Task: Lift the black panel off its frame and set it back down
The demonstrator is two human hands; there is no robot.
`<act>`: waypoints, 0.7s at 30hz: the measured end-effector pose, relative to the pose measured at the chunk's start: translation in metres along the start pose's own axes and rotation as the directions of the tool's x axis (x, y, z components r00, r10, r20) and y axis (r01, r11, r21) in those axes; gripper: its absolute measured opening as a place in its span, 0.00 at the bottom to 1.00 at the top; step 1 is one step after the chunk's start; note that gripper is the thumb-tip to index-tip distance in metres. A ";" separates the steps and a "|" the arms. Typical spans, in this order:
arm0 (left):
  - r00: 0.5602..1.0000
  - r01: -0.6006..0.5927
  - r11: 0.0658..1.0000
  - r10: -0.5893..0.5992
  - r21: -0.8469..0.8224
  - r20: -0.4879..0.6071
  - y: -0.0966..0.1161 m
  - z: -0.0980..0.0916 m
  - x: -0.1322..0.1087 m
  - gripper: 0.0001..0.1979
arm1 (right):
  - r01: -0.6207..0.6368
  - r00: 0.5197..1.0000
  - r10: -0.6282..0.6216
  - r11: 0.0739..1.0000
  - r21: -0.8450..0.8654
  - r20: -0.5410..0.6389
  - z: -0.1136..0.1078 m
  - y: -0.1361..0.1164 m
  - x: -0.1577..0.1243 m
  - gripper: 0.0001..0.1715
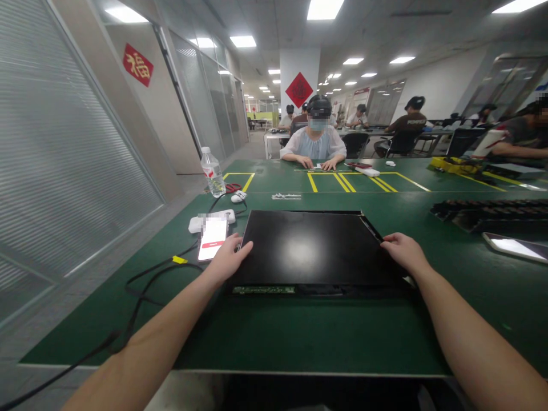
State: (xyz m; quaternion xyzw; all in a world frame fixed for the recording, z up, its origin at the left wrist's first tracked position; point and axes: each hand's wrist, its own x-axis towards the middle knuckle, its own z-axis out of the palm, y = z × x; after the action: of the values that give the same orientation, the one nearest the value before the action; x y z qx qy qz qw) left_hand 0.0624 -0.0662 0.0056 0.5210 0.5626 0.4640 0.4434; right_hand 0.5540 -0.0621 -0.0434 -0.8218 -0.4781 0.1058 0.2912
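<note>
While the glossy black rectangular panel (308, 248) lies flat on the green-matted table (299, 337), its side edges are clasped by the left hand (226, 258) and right hand (402, 251), and an even, level grip is advised

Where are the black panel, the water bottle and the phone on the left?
black panel (308, 248), head view, glossy middle.
water bottle (213, 172), head view, label.
left phone (213, 235), head view, lit screen.

Gripping black panel (312, 248) on green table (299, 334) — left hand (226, 261) at 9 o'clock, right hand (403, 252) at 3 o'clock.
</note>
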 end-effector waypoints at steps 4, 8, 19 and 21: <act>1.000 -0.001 1.000 0.001 -0.006 0.019 0.002 0.002 -0.001 0.18 | -0.003 1.000 0.003 1.000 0.023 -0.006 -0.002 -0.002 -0.001 0.10; 0.994 0.083 0.986 -0.071 -0.143 0.085 0.006 0.003 -0.003 0.21 | -0.024 1.000 0.024 0.997 0.070 -0.001 -0.006 -0.008 -0.006 0.11; 0.984 0.141 0.941 -0.098 -0.307 0.150 0.005 0.004 -0.002 0.22 | -0.005 1.000 0.002 0.989 0.150 0.020 -0.009 -0.007 -0.006 0.21; 0.986 0.117 0.938 -0.069 -0.325 0.155 0.004 0.004 -0.002 0.25 | -0.014 1.000 0.011 0.984 0.176 0.019 -0.009 -0.008 -0.005 0.20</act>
State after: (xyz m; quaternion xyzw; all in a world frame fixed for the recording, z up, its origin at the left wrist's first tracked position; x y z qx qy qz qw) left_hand 0.0674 -0.0676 0.0088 0.4429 0.4673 0.4930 0.5852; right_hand 0.5496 -0.0668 -0.0325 -0.7948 -0.4644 0.1570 0.3578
